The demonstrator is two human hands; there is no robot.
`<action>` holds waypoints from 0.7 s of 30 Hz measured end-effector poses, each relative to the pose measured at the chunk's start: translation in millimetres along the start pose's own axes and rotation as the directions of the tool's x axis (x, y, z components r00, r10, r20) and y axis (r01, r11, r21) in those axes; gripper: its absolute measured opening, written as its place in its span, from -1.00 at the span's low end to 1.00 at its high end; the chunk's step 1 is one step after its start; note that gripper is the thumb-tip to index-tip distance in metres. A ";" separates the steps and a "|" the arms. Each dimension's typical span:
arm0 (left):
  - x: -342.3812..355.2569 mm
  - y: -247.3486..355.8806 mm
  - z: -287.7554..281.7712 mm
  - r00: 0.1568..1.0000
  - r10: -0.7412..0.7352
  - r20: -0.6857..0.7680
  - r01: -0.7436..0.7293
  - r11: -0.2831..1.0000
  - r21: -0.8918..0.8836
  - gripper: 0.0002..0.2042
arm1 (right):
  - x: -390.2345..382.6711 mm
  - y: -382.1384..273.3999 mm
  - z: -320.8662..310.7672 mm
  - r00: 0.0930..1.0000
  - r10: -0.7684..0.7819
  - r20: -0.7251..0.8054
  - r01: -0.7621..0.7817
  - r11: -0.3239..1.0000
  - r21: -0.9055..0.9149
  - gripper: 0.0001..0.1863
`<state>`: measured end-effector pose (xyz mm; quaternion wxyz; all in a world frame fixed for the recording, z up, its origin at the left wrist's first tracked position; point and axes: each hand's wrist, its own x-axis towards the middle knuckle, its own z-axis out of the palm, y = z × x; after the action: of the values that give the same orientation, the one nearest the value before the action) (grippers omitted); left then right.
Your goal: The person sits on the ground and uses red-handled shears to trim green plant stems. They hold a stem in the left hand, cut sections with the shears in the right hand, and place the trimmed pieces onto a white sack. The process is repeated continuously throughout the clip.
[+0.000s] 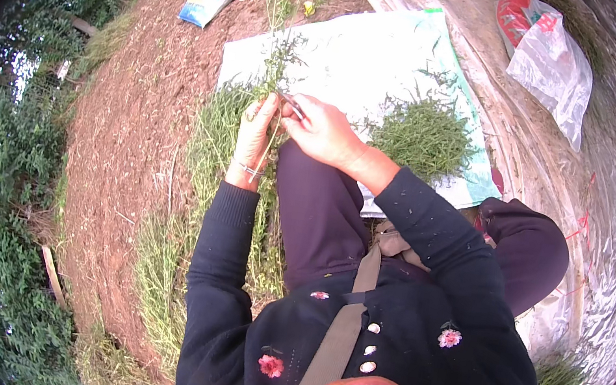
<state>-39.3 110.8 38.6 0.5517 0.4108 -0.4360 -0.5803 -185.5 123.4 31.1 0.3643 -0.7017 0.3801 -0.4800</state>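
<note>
Stems point(274, 70) in one bunch occupy the left hand point(255, 133); the right hand point(326, 133) grips one tool point(294, 106).

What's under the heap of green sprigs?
The heap of green sprigs lies on a white sheet, visible around it; whatever is directly beneath is covered.

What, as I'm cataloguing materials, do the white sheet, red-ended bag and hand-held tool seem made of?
Sheet: probably plastic, smooth with a slight sheen, judging by its pale glare; woven or film is unclear.
Bag: likely thin, glossy plastic film, being partly see-through and wrinkled.
Tool: perhaps smooth metal, from its grey glint; mostly hidden.
</note>
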 end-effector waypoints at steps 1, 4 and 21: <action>5.2 -1.1 1.3 0.999 0.033 0.024 -0.033 0.999 0.001 -0.84 | 0.1 0.6 3.0 0.998 -0.041 -0.055 0.040 0.999 -0.022 -0.77; 13.4 4.8 7.9 0.994 0.058 0.095 -0.059 0.998 0.006 -0.89 | 1.1 4.1 -1.9 0.994 -0.040 -0.101 0.043 0.999 0.028 -0.79; 83.5 43.1 -8.4 0.979 0.106 0.173 -0.188 0.795 0.577 -0.71 | -42.6 51.9 -32.4 0.869 0.446 -0.214 -0.033 0.484 0.875 -0.82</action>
<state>-23.6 26.5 77.9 0.4100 0.4877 -0.6606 -0.3970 -236.4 133.1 -22.4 0.6346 -0.2523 0.2610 -0.6823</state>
